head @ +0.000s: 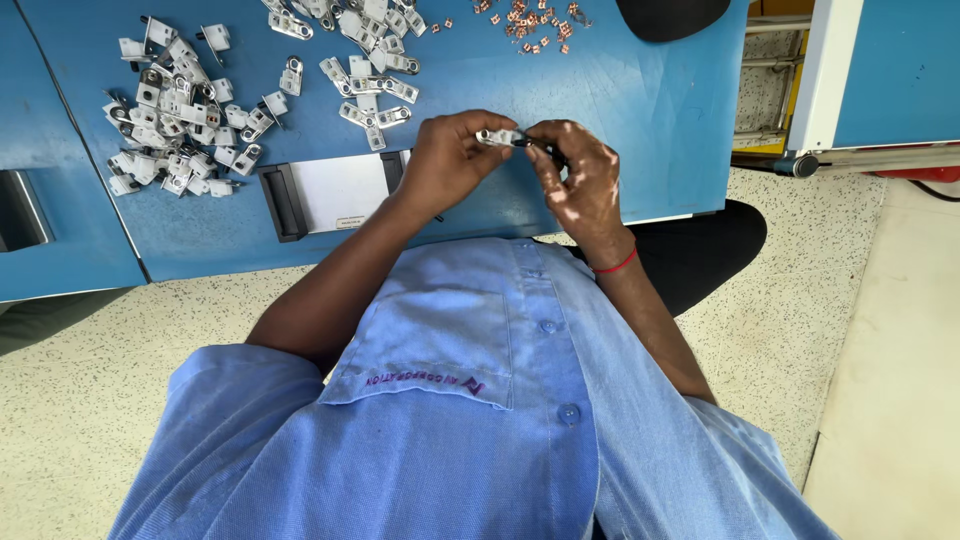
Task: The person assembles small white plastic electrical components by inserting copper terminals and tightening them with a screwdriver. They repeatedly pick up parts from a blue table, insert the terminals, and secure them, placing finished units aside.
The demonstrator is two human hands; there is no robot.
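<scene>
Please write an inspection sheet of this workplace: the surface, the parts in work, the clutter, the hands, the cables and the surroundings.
Surface: blue table, with a white plate between two black handles at its front edge.
Job's things: one small silver metal part, held between both hands above the table edge.
Clutter: a heap of silver parts at the left, a second group at the top middle, small copper pieces beside it, and a black object cut off by the top edge.
Hands: left hand and right hand both pinch the part; a red band is on the right wrist.
Cables: a dark cable at the far right, only partly visible.
Surroundings: speckled floor; a blue and white cabinet at the right.
</scene>
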